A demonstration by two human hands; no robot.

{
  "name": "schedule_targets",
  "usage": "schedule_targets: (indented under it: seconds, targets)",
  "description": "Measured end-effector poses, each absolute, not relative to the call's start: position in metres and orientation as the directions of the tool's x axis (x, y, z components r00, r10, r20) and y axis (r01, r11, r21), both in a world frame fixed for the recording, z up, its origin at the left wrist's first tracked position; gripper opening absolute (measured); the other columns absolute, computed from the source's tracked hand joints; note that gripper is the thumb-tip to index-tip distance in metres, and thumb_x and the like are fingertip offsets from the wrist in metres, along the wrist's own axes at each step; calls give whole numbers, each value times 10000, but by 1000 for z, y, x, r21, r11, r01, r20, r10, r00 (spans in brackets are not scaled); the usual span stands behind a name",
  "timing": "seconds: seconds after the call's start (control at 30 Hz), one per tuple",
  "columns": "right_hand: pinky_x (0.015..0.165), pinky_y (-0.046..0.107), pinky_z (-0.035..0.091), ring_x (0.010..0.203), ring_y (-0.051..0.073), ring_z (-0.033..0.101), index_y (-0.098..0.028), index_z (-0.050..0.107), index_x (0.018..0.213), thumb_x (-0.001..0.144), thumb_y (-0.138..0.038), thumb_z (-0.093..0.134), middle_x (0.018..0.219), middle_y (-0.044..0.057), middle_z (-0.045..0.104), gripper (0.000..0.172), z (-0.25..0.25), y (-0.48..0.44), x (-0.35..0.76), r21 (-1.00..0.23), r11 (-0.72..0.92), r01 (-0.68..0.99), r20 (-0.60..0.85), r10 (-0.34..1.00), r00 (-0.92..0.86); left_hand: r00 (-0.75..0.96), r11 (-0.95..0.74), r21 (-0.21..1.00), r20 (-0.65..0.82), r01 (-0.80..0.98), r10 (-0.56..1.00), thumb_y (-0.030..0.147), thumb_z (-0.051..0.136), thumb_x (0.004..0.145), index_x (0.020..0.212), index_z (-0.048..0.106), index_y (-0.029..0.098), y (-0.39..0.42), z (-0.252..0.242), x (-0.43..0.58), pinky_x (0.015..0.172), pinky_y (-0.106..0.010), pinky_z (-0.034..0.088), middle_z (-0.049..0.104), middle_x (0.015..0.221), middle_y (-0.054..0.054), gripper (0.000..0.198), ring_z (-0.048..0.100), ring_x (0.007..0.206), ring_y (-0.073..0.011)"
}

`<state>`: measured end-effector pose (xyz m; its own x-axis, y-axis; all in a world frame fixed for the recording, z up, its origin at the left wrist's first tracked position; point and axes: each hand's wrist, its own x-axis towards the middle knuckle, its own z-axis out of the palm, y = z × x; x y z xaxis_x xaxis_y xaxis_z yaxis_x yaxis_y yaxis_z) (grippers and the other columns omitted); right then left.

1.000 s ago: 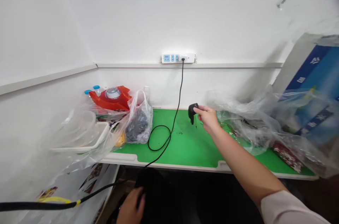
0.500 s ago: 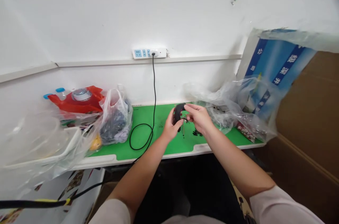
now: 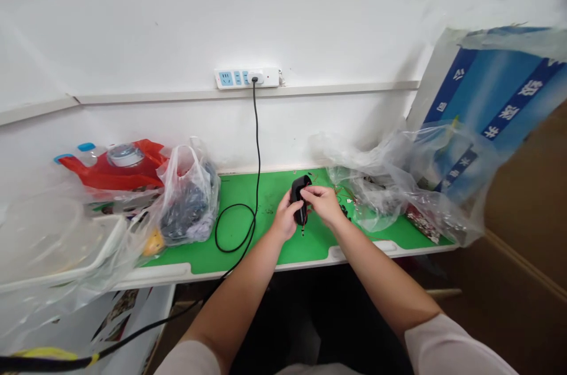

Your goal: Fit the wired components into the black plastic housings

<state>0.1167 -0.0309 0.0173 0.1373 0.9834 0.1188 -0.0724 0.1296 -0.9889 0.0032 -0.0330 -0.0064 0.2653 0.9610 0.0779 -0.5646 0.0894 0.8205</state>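
A black curved plastic casing [image 3: 300,187] is held up over the green mat. My left hand [image 3: 284,217] grips it from the left, thumb across its near face. Thin red and dark wires [image 3: 303,228] hang from its lower end. My right hand [image 3: 324,204] reaches in from the right with thumb and index finger pinched together at the casing's inner side. What lies between those fingertips is too small to make out. Small black parts [image 3: 344,211] lie on the mat, partly behind my right hand.
A black cable [image 3: 257,150] runs from the wall power strip [image 3: 230,78], loops on the green mat [image 3: 241,186] and drops over the front edge. Filled plastic bags [image 3: 188,198] stand left. Clear plastic sheeting [image 3: 381,186] and a blue printed panel [image 3: 491,91] are right.
The casing has turned, showing its elongated side with wires hanging below. My right fingers have moved from its top edge down to its inner side. The view has shifted slightly.
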Motion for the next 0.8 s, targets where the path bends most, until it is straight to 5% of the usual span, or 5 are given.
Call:
schedule_targets:
  seconds: [0.1,0.27,0.47,0.6,0.8]
  targets:
    - [388,221,374,446,109,491,-134,676,754,647,-425,651,607,19,641,310,15,-29,115,-992,119,-48,107,974,199,263,159,795,1,-585,965,214,663,648,1110,571,206,-33,-7,4,707,-289,491,656,1001,-42,471,621,816,-170]
    - [430,218,377,475,113,497,-130,673,625,646,-393,647,569,36,628,266,19,-25,111,-951,165,262,216,960,177,149,143,847,-77,-511,986,239,660,641,945,610,150,-31,-8,8,593,-232,474,658,755,-22,321,608,646,-134]
    - [436,216,342,453,96,440,-121,669,690,702,-506,591,521,6,561,393,19,-33,141,-961,198,192,245,933,264,217,230,788,-125,-571,968,224,633,663,962,554,156,-33,-2,-2,692,-422,542,670,865,-73,317,660,760,-226]
    - [455,222,311,457,90,399,-113,675,721,704,-526,581,499,-13,525,424,9,-39,196,-940,136,314,253,895,368,233,232,746,-106,-624,967,222,615,682,995,542,146,-35,-1,-7,793,-505,520,666,943,-106,330,656,878,-261]
    - [611,276,421,605,164,562,-143,714,729,749,-414,548,665,33,668,318,-8,-43,240,-752,115,649,187,981,43,228,206,752,-75,-626,971,228,622,678,980,543,141,-35,0,-6,791,-512,524,667,933,-105,323,656,883,-268]
